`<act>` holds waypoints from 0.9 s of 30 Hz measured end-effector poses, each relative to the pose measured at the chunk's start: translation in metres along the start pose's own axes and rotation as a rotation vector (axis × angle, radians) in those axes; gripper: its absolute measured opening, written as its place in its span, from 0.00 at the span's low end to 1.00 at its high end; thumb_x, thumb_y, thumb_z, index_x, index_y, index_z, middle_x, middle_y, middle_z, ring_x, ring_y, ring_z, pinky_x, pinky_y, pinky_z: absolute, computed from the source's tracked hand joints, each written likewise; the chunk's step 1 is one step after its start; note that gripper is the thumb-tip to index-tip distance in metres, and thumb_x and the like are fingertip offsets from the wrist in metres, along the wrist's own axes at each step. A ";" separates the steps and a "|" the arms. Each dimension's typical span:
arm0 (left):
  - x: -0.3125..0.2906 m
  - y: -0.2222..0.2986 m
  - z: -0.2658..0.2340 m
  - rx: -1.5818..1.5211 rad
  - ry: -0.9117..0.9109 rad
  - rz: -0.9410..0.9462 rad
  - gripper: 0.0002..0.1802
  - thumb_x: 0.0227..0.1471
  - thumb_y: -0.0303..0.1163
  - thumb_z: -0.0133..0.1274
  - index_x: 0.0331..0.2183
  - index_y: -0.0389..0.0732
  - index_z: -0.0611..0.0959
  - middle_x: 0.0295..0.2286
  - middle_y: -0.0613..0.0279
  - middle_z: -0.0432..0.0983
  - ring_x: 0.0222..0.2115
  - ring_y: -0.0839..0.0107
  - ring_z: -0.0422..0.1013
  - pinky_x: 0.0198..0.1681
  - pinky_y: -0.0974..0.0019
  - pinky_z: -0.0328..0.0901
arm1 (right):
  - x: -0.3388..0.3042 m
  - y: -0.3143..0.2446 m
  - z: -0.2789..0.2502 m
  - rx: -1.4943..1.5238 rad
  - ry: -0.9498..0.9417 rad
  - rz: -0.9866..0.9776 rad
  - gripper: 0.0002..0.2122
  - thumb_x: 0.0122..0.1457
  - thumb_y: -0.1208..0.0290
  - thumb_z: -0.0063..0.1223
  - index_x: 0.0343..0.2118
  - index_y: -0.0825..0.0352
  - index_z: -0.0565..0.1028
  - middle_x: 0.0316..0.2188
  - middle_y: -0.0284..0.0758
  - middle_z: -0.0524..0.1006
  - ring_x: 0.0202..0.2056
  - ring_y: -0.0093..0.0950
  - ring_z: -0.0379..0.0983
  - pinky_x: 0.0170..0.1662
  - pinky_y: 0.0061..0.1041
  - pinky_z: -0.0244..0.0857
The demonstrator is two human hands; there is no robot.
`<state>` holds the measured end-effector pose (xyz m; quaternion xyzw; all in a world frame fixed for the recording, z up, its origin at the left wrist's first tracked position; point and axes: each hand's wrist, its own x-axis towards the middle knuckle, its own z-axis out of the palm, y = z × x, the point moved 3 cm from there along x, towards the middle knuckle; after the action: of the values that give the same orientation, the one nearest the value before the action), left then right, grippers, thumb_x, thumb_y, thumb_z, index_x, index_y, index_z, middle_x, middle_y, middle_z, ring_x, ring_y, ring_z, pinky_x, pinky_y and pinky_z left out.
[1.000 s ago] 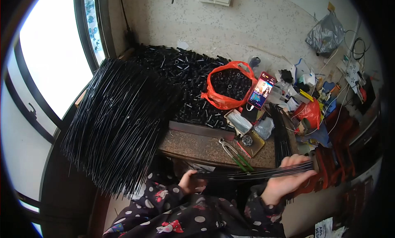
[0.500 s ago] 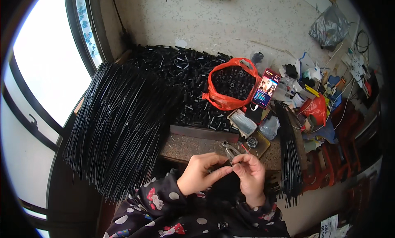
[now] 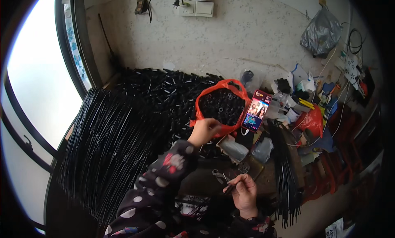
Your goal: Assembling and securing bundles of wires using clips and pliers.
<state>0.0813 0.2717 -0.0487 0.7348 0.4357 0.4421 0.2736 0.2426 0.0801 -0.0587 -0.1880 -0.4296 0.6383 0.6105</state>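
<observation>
My left hand (image 3: 202,131) is stretched forward at the front rim of a red plastic bag (image 3: 203,93). Its fingers curl toward the bag's opening and are blurred, so I cannot tell whether anything is in them. Small black ring-shaped parts (image 3: 222,106) fill the bag. Nearer to me, my right hand (image 3: 245,193) is closed, thumb against fingers, on a small dark piece (image 3: 227,188) whose exact kind is hidden by the fingertips. Just beyond that hand lie metal pliers (image 3: 217,175) on the table.
Black tubular parts (image 3: 164,84) are heaped along the wall. Long thin black rods (image 3: 98,155) hang in a broad bundle at left, with a smaller rod bundle (image 3: 286,176) at right. A lit phone (image 3: 257,110) leans beside the bag. Mixed clutter surrounds another red bag (image 3: 310,122).
My hands were together over the table edge. The left has moved forward to the red bag, while the right stays near the edge, slightly lower in view. The view has tilted up.
</observation>
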 end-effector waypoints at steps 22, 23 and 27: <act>-0.107 0.030 0.012 -1.547 -0.198 -0.372 0.11 0.52 0.25 0.46 0.38 0.31 0.75 0.36 0.53 0.72 0.26 0.77 0.70 0.31 0.76 0.67 | 0.007 -0.004 0.027 -0.203 0.037 0.082 0.08 0.54 0.72 0.50 0.34 0.71 0.71 0.28 0.36 0.74 0.30 0.26 0.71 0.35 0.17 0.61; -0.123 0.044 0.005 -1.540 -0.204 -0.376 0.12 0.51 0.24 0.47 0.40 0.31 0.75 0.38 0.51 0.72 0.28 0.76 0.71 0.33 0.75 0.68 | 0.005 -0.001 0.039 -0.184 -0.010 0.094 0.09 0.55 0.71 0.50 0.34 0.72 0.71 0.30 0.36 0.74 0.30 0.26 0.71 0.37 0.21 0.62; -0.159 0.081 -0.025 -1.500 -0.253 -0.183 0.13 0.47 0.23 0.52 0.37 0.31 0.75 0.37 0.46 0.71 0.28 0.66 0.73 0.27 0.69 0.72 | -0.010 0.003 0.080 -0.100 -0.023 0.091 0.08 0.54 0.73 0.50 0.33 0.73 0.70 0.30 0.37 0.74 0.30 0.27 0.71 0.37 0.24 0.64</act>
<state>0.0552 0.0940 -0.0391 0.3584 0.0436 0.5076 0.7823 0.1810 0.0456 -0.0192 -0.2302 -0.4591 0.6452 0.5657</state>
